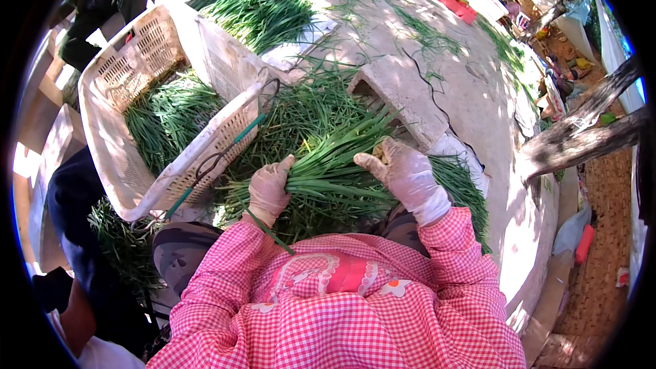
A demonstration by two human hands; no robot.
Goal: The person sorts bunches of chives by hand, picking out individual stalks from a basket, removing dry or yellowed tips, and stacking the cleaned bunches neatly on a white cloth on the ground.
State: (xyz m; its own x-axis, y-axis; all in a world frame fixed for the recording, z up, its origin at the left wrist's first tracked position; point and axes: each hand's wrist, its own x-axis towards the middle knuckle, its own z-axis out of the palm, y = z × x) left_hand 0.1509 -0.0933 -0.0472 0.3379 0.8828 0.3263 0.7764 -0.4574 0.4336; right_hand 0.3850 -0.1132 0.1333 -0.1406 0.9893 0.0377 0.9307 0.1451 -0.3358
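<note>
My left hand (270,189), in a thin pale glove, is closed around a bunch of long green leafy stalks (333,164), whose blades fan out to the upper right. To the right of the bunch is my right hand (407,177), gloved alike, with thumb and forefinger apart; its palm side is hidden, and I cannot tell whether it touches any leaves. Beneath both hands lies a loose heap of the same greens (312,107). Another pile of greens (461,184) lies just right of my right hand, partly behind my sleeve.
A white plastic crate (197,156) holding more greens stands at the left, with a green-sleeved wire handle. Behind it, a large bundle (256,10) rests on white sacking. A concrete block (400,97) lies beyond my right hand. Other people sit at the left; tree branches (579,138) rise at right.
</note>
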